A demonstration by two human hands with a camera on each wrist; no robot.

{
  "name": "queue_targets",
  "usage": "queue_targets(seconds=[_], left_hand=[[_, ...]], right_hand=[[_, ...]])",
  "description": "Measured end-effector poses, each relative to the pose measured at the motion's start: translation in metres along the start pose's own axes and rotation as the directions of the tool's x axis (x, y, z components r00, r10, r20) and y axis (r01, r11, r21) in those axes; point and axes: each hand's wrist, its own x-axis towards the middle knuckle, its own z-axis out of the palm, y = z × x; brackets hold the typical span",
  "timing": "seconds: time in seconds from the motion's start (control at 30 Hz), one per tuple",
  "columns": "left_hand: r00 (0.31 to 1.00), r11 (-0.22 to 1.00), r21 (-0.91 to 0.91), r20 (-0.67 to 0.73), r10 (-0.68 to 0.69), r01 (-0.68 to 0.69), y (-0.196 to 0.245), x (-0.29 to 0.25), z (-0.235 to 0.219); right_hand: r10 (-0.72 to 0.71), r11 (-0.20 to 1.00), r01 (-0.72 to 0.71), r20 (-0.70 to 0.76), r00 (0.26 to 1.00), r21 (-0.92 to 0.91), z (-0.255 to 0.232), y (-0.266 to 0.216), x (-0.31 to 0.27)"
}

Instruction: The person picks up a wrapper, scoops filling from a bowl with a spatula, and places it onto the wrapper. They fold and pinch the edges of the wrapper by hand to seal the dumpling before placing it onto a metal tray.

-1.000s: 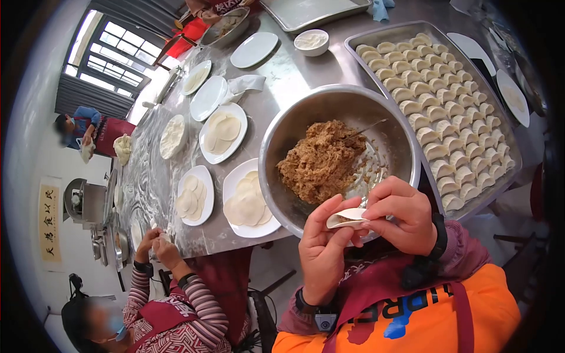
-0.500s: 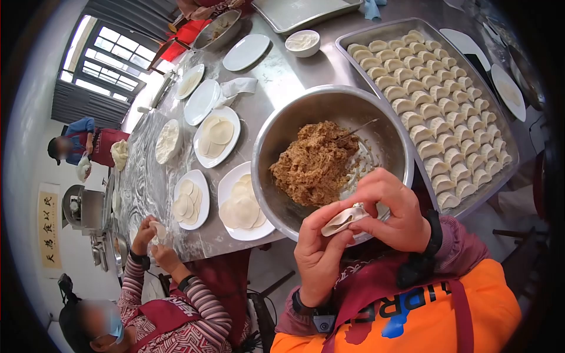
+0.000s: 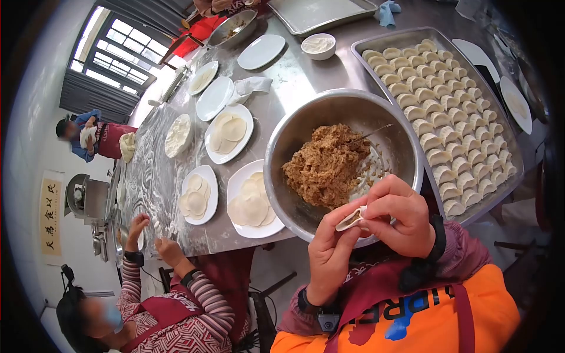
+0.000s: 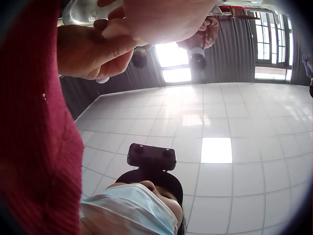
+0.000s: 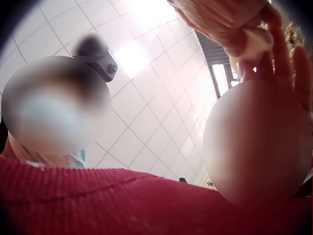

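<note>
A folded dumpling (image 3: pixel 351 220) is held between both hands over the near rim of the steel bowl (image 3: pixel 281 194). My left hand (image 3: pixel 329 253) grips its left part between thumb and fingers, and there the wrapper's edges gape a little. At its other end, my right hand (image 3: pixel 401 216) pinches the dough with thumb and forefinger. In the right wrist view the pale dough (image 5: pixel 257 41) shows between the fingers. Brown minced filling (image 3: pixel 323 165) is heaped in the bowl, with a thin utensil (image 3: pixel 372 134) stuck in it.
Right of the bowl, a metal tray (image 3: pixel 432 32) carries rows of shaped dumplings. Plates of round wrappers (image 3: pixel 250 203) stand to the left, beside a flour bowl (image 3: pixel 178 136). Another person (image 3: pixel 170 300) works at the table's left edge. A small white bowl (image 3: pixel 318 47) sits farther back.
The wrapper, wide open along its left side a second ago, is now folded further together between my fingers. The person at the left has moved their hands apart.
</note>
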Motion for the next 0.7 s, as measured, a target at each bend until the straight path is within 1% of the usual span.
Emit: queue_targets(seconds=[0.03, 0.13, 0.23, 0.33, 0.43, 0.53, 0.63, 0.7], left_hand=[[1.000, 1.000, -0.002, 0.007, 0.009, -0.009, 0.000, 0.000, 0.000], [0.999, 0.999, 0.041, 0.003, 0.034, -0.034, -0.003, -0.001, -0.003], [0.995, 0.997, -0.071, -0.099, 0.001, -0.008, 0.002, 0.001, 0.005], [0.994, 0.990, -0.139, -0.100, -0.050, 0.036, 0.000, 0.002, -0.001], [0.984, 0.996, -0.074, -0.166, -0.067, 0.055, -0.002, 0.001, -0.002], [0.991, 0.996, 0.063, -0.125, -0.051, 0.059, -0.002, -0.002, -0.008], [0.997, 0.993, 0.112, -0.072, 0.037, -0.029, -0.002, -0.002, -0.004], [0.994, 0.996, 0.086, -0.098, 0.038, -0.029, -0.003, -0.003, -0.001]], right_hand=[[0.009, 1.000, -0.009, 0.000, 1.000, 0.012, 0.000, 0.000, 0.000], [0.175, 0.985, -0.174, -0.013, 0.985, 0.011, 0.000, -0.010, 0.005], [-0.080, 0.994, 0.082, 0.022, 0.997, -0.075, 0.000, 0.006, 0.001], [-0.053, 0.997, 0.054, 0.016, 0.998, -0.054, 0.000, 0.002, 0.001], [0.022, 1.000, -0.022, 0.023, 0.999, -0.001, 0.003, 0.003, -0.003], [-0.056, 0.997, 0.058, 0.033, 0.998, -0.054, 0.005, 0.005, 0.001], [-0.093, 0.994, 0.095, 0.055, 0.994, -0.050, 0.004, 0.003, 0.002], [-0.086, 0.995, 0.088, 0.036, 0.996, -0.050, 0.004, 0.002, 0.003]])
